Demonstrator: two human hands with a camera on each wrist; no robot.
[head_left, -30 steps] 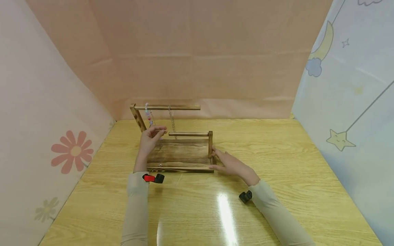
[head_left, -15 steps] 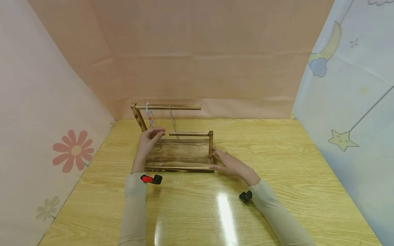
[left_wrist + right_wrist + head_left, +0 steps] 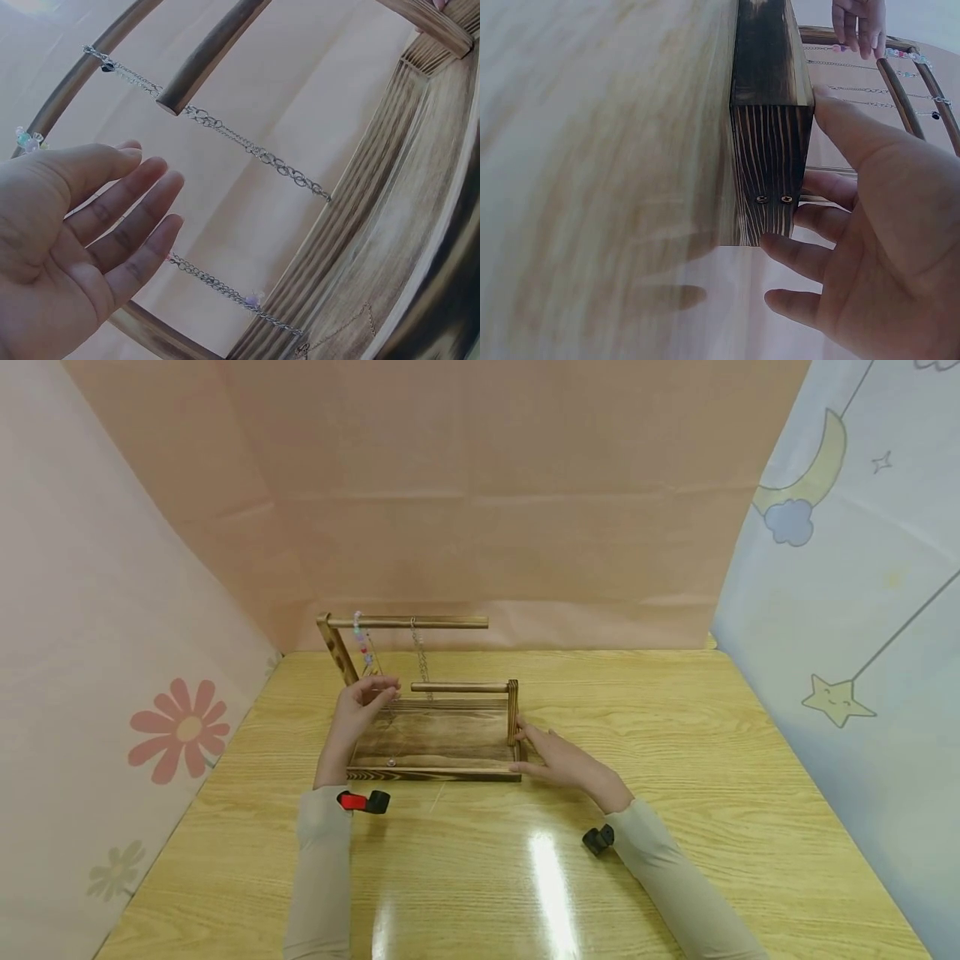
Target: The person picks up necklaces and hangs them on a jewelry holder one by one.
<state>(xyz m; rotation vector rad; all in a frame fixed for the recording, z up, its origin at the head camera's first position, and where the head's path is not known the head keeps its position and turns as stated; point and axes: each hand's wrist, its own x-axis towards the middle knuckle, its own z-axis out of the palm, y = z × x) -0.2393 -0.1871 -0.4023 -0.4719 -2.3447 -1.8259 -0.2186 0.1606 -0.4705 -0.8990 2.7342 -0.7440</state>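
Observation:
A dark-grained wooden jewelry stand [image 3: 442, 775] has a tray base and two bars at different heights. From its upper bar [image 3: 450, 622] hang a pastel beaded strand [image 3: 360, 633] and a silver chain [image 3: 422, 652]. My left hand [image 3: 352, 718] is just left of the free end of the lower bar [image 3: 459, 687]; in the left wrist view its fingers are loosely bent, with nothing visible in them. A second chain [image 3: 217, 286] with a lilac bead runs past that hand down to the tray. My right hand [image 3: 892, 232] grips the stand's right front corner, thumb along the front edge, fingers against the end.
The stand sits on a light wood table [image 3: 660, 735], before a peach backdrop [image 3: 480, 510]. Flower-printed fabric [image 3: 183, 727] hangs at the left, moon-and-star fabric [image 3: 832, 702] at the right. A fine chain with a small pendant [image 3: 392, 762] lies at the tray's front.
My left hand has drawn slightly left and down, away from the lower bar's end, uncovering more of the tray's front edge. My right hand and the stand have stayed in place.

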